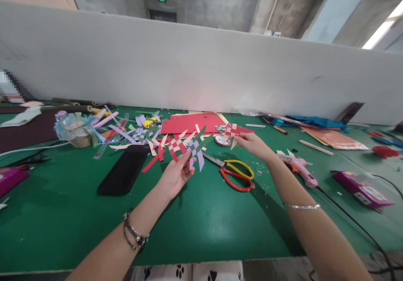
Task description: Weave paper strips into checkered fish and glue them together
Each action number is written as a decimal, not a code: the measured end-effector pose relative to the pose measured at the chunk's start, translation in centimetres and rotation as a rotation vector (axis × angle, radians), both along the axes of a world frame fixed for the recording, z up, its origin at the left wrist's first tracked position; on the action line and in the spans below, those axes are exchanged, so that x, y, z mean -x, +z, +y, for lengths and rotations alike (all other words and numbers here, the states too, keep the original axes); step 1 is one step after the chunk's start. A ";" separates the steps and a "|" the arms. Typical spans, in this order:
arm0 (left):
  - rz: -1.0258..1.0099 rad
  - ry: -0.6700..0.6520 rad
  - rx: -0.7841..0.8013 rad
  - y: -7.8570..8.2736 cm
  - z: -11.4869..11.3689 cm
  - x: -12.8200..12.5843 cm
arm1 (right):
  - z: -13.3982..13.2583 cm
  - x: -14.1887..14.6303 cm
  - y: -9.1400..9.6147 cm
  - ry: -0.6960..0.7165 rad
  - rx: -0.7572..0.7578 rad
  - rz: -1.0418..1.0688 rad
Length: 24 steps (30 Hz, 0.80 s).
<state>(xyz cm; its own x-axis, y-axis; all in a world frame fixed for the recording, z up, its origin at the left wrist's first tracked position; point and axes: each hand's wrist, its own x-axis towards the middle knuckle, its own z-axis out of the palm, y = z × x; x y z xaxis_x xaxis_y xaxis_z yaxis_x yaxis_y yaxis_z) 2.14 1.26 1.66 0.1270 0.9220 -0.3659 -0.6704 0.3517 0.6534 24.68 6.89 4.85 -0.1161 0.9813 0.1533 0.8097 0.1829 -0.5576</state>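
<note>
My left hand [176, 175] is closed on a woven paper piece [192, 147] of purple, green and cream strips, held just above the green table [201, 222]. A red-and-cream woven piece [176, 145] shows right beside it; I cannot tell whether the hand holds it too. Farther right, my right hand [253, 144] pinches another red-and-cream woven piece [232, 131] over the table. A sheet of red paper [192, 123] lies behind both hands.
Red-and-yellow-handled scissors [234, 172] lie between my hands, with a black phone [125, 170] to the left. A pink glue gun [299, 167] and its cable lie to the right. Loose paper strips [126, 134] litter the back left. A grey partition [201, 71] stands behind.
</note>
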 end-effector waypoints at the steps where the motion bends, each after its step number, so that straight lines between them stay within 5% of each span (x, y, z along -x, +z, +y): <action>1: -0.001 0.001 0.001 0.0 0.0 0.0 | -0.7 0.4 -0.1 0.037 0.012 0.036; 8: -0.045 0.033 0.010 0.2 0.1 0.0 | -3.9 2.5 -1.6 0.275 0.210 0.232; 15: -0.055 0.014 -0.002 0.3 -0.1 -0.1 | -4.1 4.0 -2.5 0.073 0.008 0.468; 20: -0.046 0.029 -0.001 0.3 -0.1 -0.1 | -4.3 4.3 -2.8 0.042 0.248 0.871; 24: -0.039 0.043 0.002 0.2 0.0 0.0 | -4.2 4.2 -2.5 0.023 0.214 0.908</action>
